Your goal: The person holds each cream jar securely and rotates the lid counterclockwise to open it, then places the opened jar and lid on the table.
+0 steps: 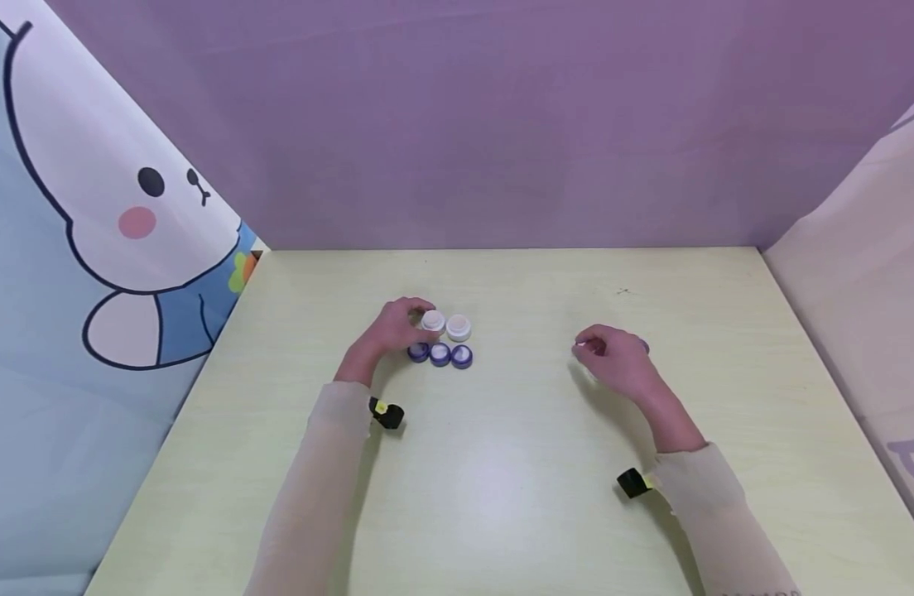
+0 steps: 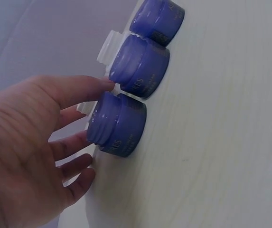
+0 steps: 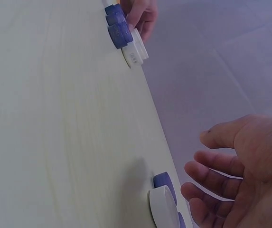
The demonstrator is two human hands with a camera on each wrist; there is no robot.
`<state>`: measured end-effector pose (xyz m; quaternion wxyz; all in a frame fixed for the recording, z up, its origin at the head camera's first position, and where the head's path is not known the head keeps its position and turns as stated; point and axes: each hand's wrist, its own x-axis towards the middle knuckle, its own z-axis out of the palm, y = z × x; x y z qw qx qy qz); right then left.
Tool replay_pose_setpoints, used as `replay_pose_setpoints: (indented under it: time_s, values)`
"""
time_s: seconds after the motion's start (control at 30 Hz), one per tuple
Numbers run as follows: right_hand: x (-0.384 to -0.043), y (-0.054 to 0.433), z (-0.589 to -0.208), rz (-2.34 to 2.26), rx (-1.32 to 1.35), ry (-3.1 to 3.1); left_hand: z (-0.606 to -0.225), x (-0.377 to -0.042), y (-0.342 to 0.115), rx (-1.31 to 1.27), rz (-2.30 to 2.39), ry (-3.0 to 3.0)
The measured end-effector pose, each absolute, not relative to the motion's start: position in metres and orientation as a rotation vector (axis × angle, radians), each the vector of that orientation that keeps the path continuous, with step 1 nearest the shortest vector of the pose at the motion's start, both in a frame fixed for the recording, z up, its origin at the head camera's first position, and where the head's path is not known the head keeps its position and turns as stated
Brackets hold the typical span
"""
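Note:
My left hand (image 1: 401, 325) reaches round a white open jar (image 1: 432, 321), its thumb at the near side and a finger at the far side. A second white jar (image 1: 459, 328) stands right beside it. Three small blue-purple jars (image 2: 119, 126) with bare threaded necks and gold lettering line up in front, close under my left thumb. My right hand (image 3: 247, 166) hovers palm down with loosely bent fingers and holds nothing. Beneath it lie a white round cap (image 3: 164, 206) and blue caps (image 3: 164, 183), mostly hidden by the hand in the head view.
A pale wood-grain table (image 1: 494, 488) carries everything, with a purple cloth (image 1: 502, 124) along its far edge. At the left hangs a cartoon-printed cloth (image 1: 129, 248), at the right a pale one (image 1: 867, 265). Black wrist cameras (image 1: 388, 414) sit at both cuffs.

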<state>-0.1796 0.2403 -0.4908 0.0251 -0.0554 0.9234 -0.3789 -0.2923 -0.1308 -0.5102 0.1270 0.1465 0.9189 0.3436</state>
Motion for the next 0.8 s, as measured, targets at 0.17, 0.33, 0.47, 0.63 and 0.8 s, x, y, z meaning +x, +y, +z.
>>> replay_pose_setpoints:
  time_s: [0.17,0.33,0.47,0.63,0.8]
  values:
    - [-0.180,0.238,-0.493,-1.194,-0.170,2.835,-0.502,-0.284,-0.130,0.358,1.030,2.681]
    - [-0.180,0.237,-0.494,-1.179,-0.189,2.891,-0.490,-0.273,-0.125,0.386,0.972,2.798]
    - [-0.179,0.231,-0.497,-1.079,-0.225,3.029,-0.482,-0.261,-0.119,0.500,0.882,2.942]
    - [-0.172,0.220,-0.501,-0.978,-0.245,3.190,-0.480,-0.237,-0.105,0.562,0.791,3.061]
    - [-0.171,0.212,-0.499,-0.917,-0.290,3.319,-0.477,-0.222,-0.086,0.569,0.661,3.135]
